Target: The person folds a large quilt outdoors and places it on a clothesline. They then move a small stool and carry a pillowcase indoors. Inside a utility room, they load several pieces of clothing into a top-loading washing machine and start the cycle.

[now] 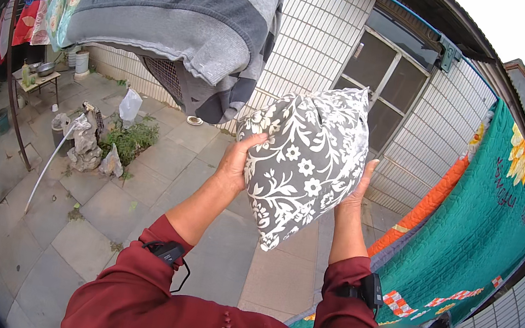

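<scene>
While both arms are raised, the grey floral pillow [306, 164] sits pressed between the hands: left hand [236, 160] cupping its left side, right hand [359, 189] flat against its right, below the striped blanket [183, 16].

Paved courtyard [106, 208], white tiled wall [316, 29], screened window [383, 80], small table [41, 80], daylight.

A single fisheye view sits on the person's head, tilted down and forward across a paved courtyard [100, 207]. It looks close over the red sleeves at the raised hands, with a tiled wall [316, 29] ahead and hung blankets curving at both rims. No second view shares the scene.
</scene>
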A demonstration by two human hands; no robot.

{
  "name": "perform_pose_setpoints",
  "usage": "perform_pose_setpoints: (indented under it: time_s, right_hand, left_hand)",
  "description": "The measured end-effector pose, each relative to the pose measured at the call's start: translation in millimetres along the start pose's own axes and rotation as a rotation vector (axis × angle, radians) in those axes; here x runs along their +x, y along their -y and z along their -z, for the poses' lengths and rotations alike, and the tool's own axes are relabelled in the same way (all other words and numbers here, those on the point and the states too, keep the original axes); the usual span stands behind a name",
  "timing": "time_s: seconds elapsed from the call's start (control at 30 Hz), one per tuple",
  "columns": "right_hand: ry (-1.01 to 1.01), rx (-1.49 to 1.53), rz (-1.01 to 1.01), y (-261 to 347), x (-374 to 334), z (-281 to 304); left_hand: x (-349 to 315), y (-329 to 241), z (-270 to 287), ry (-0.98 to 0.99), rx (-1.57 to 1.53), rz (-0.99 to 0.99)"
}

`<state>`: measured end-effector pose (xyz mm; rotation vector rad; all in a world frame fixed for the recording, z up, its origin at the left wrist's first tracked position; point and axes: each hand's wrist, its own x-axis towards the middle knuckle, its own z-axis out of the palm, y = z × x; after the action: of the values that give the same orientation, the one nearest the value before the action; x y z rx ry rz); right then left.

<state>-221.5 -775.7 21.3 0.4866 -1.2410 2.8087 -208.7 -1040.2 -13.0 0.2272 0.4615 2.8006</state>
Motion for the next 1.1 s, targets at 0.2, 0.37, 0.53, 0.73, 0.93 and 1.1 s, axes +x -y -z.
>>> perform_pose_setpoints:
  time_s: [0.2,0.37,0.53,0.73,0.93,1.1]
  right_hand:
    - [-0.610,0.195,-0.091,-176,-98,133]
    - [-0.928,0.306,-0.294,-306,-231,195]
    - [-1.525,0.316,-0.145,-329,-360,221]
    - [-1.858,0.429,0.336,-267,-543,199]
    - [-2.086,0.517,0.824,-207,-703,142]
    - [-1.940,0.305,1.255,-147,-820,96]
  left_hand:
    - [9,34,163,-0.258,0.348,0.125]
    - [-13,45,292,-0.491,0.675,0.565]
    - [-29,157,371,-0.550,0.730,1.108]
    - [-105,329,339,-0.330,0.753,1.600]
    - [-202,489,216,0.182,1.167,1.744]
    - [-300,607,93,0.624,1.123,1.773]
